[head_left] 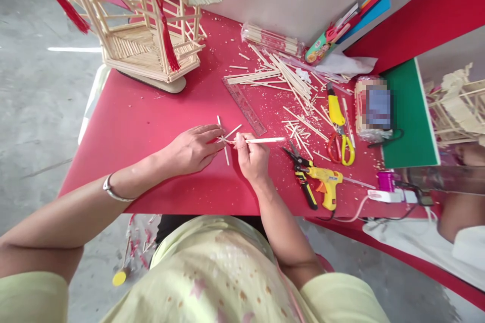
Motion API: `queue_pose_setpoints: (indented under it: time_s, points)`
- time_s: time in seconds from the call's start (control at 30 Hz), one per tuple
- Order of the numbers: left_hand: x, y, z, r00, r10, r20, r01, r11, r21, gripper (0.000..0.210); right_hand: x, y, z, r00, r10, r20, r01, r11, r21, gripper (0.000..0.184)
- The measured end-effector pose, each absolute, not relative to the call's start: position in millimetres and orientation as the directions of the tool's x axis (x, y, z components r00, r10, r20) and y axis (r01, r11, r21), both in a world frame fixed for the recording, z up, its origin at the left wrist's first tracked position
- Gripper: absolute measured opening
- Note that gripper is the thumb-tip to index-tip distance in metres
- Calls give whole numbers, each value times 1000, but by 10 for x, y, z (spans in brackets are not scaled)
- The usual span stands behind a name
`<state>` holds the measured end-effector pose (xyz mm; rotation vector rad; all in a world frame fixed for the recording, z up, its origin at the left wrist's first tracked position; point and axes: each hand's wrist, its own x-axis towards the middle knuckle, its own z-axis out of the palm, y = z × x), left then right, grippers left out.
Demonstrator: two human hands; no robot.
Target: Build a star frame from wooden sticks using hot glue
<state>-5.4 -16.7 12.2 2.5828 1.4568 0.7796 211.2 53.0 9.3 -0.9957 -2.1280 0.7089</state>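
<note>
On the red table lies a star of crossed thin wooden sticks (227, 154), its arms spreading from one centre. My left hand (193, 149) rests over its left side, fingers close together and holding it against the table; the thumb is mostly hidden. My right hand (252, 159) is closed around a slim pale pencil-like stick (267, 140). The tip of that stick points left, close to the star's centre; whether it touches cannot be made out. A clear ruler (244, 106) lies just beyond my right hand.
A stick-built pavilion (132, 45) with red tassels stands at the back left. Loose sticks (291, 78) and crumbs lie right of the ruler. Pliers (303, 176), a yellow glue gun (328, 184), scissors (343, 146) and a cutter (335, 106) lie at right. Another person's arm (460, 212) shows far right.
</note>
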Motion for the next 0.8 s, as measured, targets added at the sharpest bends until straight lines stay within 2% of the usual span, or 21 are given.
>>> queue_pose_setpoints:
  time_s: [0.23,0.5,0.8]
  points:
    - [-56,-168,96,412,813,412,765,-554,328,34,2079,550,58,-502,789,354,436,585,-684,39]
    - [-71,-174,59,434,811,392,779,-556,290,33,2070,546,57,-507,780,368,430,598,-676,39]
    - [-75,-180,74,415,831,369,764,-539,355,35,2068,559,39,-515,775,365,427,602,-675,39]
